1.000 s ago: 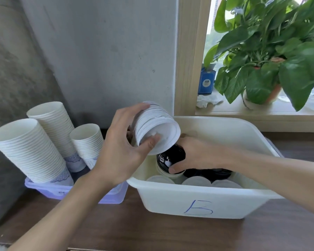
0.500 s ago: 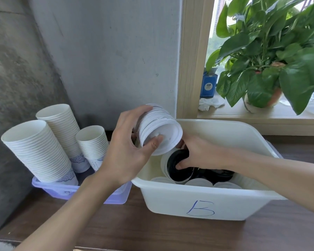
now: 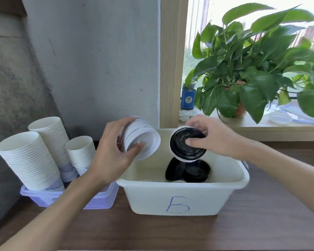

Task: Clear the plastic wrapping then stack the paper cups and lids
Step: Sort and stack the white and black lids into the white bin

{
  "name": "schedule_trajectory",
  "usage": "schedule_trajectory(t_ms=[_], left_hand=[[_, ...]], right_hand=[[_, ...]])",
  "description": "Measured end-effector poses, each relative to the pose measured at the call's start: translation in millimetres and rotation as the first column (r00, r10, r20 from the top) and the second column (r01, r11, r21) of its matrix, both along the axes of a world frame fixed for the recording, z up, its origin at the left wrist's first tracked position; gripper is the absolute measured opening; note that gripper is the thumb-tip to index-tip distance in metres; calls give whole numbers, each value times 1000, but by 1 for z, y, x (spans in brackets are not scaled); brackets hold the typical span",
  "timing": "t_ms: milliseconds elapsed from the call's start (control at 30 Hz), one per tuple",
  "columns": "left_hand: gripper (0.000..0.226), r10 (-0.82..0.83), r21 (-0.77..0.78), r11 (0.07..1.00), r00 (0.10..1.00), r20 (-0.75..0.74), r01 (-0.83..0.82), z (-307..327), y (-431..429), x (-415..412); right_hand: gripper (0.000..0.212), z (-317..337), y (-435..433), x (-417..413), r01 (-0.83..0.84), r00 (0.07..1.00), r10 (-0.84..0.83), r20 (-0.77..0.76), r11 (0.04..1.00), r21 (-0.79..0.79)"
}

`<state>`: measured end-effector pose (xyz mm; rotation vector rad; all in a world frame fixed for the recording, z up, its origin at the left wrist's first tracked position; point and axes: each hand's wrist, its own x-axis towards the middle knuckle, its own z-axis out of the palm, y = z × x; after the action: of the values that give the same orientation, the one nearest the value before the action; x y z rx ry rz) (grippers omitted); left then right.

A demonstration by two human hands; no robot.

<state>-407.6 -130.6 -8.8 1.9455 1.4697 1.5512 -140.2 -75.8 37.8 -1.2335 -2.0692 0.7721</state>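
Note:
My left hand [image 3: 111,156] grips a stack of white lids [image 3: 143,138] held on its side above the left rim of the white tub [image 3: 179,200] marked "B". My right hand [image 3: 212,136] pinches a black lid nested in a white lid [image 3: 186,147], lifted above the tub and tilted toward me. More black lids [image 3: 188,171] lie in the tub, with white ones partly hidden below the rim. Three stacks of white paper cups [image 3: 31,160] lean in a purple tray [image 3: 96,200] at the left.
A grey wall stands behind the cups. A wooden window frame [image 3: 172,69] rises behind the tub, and a potted green plant [image 3: 252,77] with a blue box [image 3: 188,96] sits on the sill. The brown wooden table [image 3: 261,223] extends right and front.
My right hand has come up out of the tub with the black and white lid and holds it beside the white stack. The camera view has shifted up a little.

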Motion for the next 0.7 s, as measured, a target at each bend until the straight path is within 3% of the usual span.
schedule_trajectory(t_ms=[133, 300, 367, 500, 633, 700], left_hand=[[55, 34, -12, 999, 999, -37, -34, 2, -3, 7], [54, 70, -4, 998, 997, -23, -70, 2, -11, 16], [54, 76, -15, 997, 996, -48, -77, 3, -13, 18], [53, 74, -57, 995, 996, -42, -77, 2, -14, 19], [53, 76, -77, 994, 996, -48, -79, 2, -16, 19], [53, 73, -83, 994, 996, -55, -78, 3, -17, 20]], right_hand=[[30, 8, -28, 57, 240, 925, -216, -314, 970, 39], [25, -36, -57, 113, 574, 740, -538, -403, 818, -37], [27, -54, -64, 128, 630, 705, -610, -361, 773, -76], [37, -88, -71, 137, 596, 778, -624, -72, 770, -228], [35, -106, -77, 131, 514, 830, -556, -38, 790, -335], [31, -110, -79, 129, 497, 852, -523, -4, 813, -302]])
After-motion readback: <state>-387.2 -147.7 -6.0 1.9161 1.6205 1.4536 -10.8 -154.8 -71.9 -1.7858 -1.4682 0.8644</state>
